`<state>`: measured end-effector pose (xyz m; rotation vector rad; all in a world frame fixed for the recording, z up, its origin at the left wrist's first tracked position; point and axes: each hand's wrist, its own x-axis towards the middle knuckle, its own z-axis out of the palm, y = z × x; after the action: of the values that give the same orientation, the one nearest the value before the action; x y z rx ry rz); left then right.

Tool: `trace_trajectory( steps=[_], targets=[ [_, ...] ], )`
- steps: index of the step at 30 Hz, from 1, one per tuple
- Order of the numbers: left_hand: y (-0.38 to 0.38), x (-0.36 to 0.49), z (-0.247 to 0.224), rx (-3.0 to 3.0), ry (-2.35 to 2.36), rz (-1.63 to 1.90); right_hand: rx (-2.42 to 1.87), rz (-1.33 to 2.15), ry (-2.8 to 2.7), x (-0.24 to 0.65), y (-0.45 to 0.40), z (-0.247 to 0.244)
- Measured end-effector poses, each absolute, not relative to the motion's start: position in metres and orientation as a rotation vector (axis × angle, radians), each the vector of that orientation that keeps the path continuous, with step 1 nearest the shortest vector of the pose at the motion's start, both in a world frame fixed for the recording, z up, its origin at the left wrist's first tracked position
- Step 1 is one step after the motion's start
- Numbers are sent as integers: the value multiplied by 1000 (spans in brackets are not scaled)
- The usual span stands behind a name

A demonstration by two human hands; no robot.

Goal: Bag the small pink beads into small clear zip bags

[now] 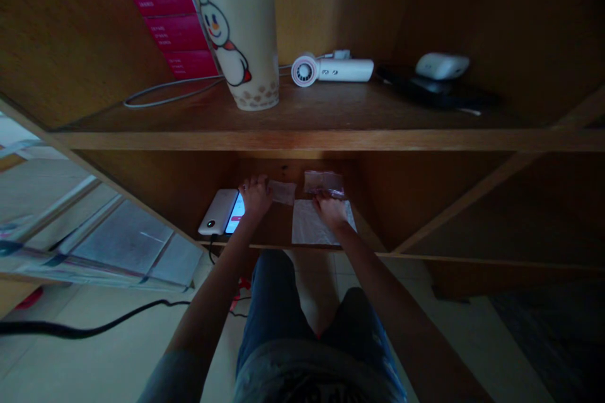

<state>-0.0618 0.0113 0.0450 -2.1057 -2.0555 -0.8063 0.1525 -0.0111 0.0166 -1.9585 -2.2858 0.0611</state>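
Note:
My left hand (pixel 256 195) rests low in the lower compartment with its fingers curled. A thin translucent packet (pixel 283 192) extends rightward from its thumb side, and the hand seems to pinch that edge. My right hand (pixel 331 211) lies over a white, square, crinkled sheet (pixel 309 227). Its fingers are bunched near the lower edge of a small shiny clear packet (pixel 324 181); what lies between them is hidden. Left of my left hand, a phone with a lit screen (pixel 235 214) is partly covered by that hand, beside a white box-like device (pixel 218 211).
On the shelf above stand a cup of milk tea (pixel 250 44), a pink card (pixel 172 25), a white handheld fan (pixel 331 69) and a dark object with a white case (pixel 442 66). The shelf edge (pixel 302 140) runs above my hands. A black cable (pixel 118 313) hangs at left.

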Motion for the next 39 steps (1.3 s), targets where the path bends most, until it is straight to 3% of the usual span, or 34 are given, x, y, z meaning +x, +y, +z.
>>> trace_trajectory(
  steps=[6,14,35,39],
  targets=[
    [24,-53,59,-2790,-1494,-414,-1920,34,-2262,153,-11,15],
    [52,-36,66,-3003,-1294,-119,-1965,47,-2252,152,-11,14],
    [57,-36,69,-3136,-1305,-503,-1953,78,-2254,152,-11,17],
    [62,-35,75,-3134,-1400,-421,-1943,72,-2239,152,-11,17]
  ],
)
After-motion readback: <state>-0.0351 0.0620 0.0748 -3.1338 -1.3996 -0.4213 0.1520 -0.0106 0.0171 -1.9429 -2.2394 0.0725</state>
